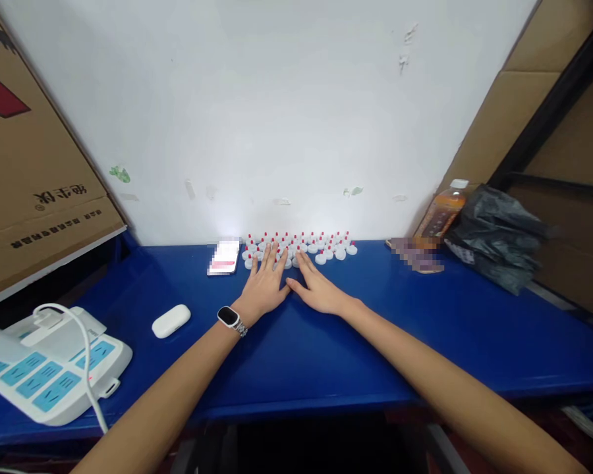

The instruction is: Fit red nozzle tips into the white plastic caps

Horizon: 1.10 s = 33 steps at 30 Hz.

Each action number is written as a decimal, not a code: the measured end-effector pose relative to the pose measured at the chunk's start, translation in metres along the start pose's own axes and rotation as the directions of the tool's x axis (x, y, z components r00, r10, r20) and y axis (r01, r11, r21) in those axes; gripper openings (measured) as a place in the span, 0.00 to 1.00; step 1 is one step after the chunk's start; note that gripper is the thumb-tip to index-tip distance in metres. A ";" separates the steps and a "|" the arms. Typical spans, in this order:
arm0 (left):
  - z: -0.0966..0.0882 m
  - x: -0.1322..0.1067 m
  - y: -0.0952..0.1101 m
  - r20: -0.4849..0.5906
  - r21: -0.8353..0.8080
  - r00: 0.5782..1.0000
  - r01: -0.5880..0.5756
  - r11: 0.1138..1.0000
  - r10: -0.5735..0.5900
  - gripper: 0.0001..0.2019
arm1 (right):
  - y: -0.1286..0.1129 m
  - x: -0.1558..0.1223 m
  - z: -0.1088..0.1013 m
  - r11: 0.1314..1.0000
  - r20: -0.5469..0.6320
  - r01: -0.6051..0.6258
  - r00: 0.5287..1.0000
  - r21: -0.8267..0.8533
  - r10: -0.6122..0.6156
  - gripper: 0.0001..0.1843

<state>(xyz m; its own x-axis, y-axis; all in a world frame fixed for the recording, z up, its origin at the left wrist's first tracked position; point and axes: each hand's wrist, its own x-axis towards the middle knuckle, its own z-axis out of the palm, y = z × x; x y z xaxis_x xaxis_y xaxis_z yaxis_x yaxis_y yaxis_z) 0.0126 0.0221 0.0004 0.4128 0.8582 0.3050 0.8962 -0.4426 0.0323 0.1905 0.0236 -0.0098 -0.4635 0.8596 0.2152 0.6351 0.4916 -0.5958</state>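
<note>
Several white nozzle caps with red tips [340,253] stand upright in a cluster along the back of the blue table [296,355], against the wall. My left hand [265,283] lies palm down with fingers spread, its fingertips among the front caps. Beside it my right hand [319,284] reaches in from the right, fingers stretched toward the caps near the middle. Both thumbs point inward and come close together. Some caps are hidden behind my fingers, and whether the fingertips press on them I cannot tell. A watch [228,316] is on my left wrist.
A phone [225,257] lies left of the caps, a white earbud case [171,321] nearer me. A power strip [54,375] with a white cable sits at far left. On the right are a blurred flat object [415,255], a drink bottle [441,212] and a black plastic bag [494,230].
</note>
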 end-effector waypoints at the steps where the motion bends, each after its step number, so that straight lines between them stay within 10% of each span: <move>1: -0.005 -0.002 0.001 -0.006 -0.008 1.000 -0.022 1.000 0.022 0.34 | 0.000 0.000 -0.001 1.000 -0.017 0.005 1.000 0.002 -0.005 0.44; 9: -0.025 -0.005 0.005 0.178 -0.220 0.975 -0.095 0.971 0.135 0.09 | 0.002 0.006 -0.014 0.998 -0.261 -0.066 0.963 -0.014 0.061 0.29; 33: -0.017 0.000 0.002 0.240 -0.412 0.965 0.001 0.911 0.108 0.15 | 0.019 0.022 0.003 0.998 -0.312 -0.068 0.948 0.004 0.066 0.12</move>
<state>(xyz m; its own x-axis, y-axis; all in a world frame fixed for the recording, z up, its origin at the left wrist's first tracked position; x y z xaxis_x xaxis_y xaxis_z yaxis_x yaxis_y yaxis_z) 0.0116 0.0162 0.0167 0.5341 0.8426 0.0689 0.7498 -0.5098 0.4217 0.1908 0.0512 -0.0188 -0.2050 0.8906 0.4061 0.6624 0.4316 -0.6123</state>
